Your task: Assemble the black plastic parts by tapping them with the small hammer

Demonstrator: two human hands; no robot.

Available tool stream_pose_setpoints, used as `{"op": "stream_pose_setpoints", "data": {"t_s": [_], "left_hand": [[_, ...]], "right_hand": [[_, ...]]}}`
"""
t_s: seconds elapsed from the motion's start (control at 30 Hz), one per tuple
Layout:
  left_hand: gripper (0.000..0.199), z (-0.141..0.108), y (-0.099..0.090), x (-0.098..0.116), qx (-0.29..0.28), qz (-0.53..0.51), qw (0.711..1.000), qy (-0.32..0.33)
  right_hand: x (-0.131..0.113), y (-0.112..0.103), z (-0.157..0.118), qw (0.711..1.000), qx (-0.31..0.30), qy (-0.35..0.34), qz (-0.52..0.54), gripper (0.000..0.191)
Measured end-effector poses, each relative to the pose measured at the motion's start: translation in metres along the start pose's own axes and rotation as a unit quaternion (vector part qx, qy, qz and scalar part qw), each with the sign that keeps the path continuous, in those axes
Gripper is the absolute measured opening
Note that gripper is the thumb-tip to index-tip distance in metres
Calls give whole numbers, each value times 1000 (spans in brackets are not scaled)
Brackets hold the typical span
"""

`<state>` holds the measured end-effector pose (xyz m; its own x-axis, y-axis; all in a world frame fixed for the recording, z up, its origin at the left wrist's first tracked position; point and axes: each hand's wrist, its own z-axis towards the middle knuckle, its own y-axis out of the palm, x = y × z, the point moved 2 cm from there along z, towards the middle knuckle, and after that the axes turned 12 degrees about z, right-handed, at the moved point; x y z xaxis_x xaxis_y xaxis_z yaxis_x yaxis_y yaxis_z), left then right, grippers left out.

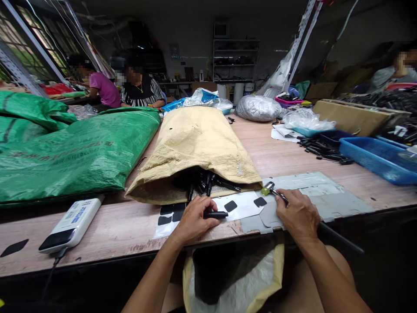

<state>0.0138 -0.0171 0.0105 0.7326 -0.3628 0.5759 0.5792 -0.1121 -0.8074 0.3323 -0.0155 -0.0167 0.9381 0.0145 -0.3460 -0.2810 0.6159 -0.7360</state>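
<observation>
My left hand (pixel 198 219) is closed around a short black rod (pixel 216 214) near the table's front edge. In front of it, black parts (pixel 208 182) stick out of the mouth of a yellow woven sack (pixel 202 143) lying on the table. My right hand (pixel 298 214) grips a hammer (pixel 269 188) with a metal and yellow-green head and a dark handle that reaches past the table edge. Beneath the hammer head lies a grey sheet (pixel 312 198). Between the hands is a white sheet (pixel 239 204) with black rounded patches.
A green sack (pixel 71 152) and a white power bank (pixel 72 224) with a cable lie left. On the right are a blue tray (pixel 378 158) and black parts (pixel 322 148). An open sack (pixel 234 278) hangs below the edge. People (pixel 140 89) sit beyond.
</observation>
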Motion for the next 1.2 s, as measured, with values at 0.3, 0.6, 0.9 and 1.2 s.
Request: {"op": "stream_pose_setpoints", "data": {"t_s": [0.3,0.6,0.9,1.2], "left_hand": [[11,-44,3,45,-94,15,991,94],[13,-77,76,31,-253,186,949,-36],[14,-74,40,46,-244,103,964,-33],[19,16,-42,-4,116,253,923,-266]], "right_hand": [[-1,1,-2,1000,1,-4,-5,23],[-2,1,-2,1000,9,-10,-19,21],[-1,2,-3,1000,6,-11,-22,22],[-2,3,-3,999,16,-12,-30,19]]}}
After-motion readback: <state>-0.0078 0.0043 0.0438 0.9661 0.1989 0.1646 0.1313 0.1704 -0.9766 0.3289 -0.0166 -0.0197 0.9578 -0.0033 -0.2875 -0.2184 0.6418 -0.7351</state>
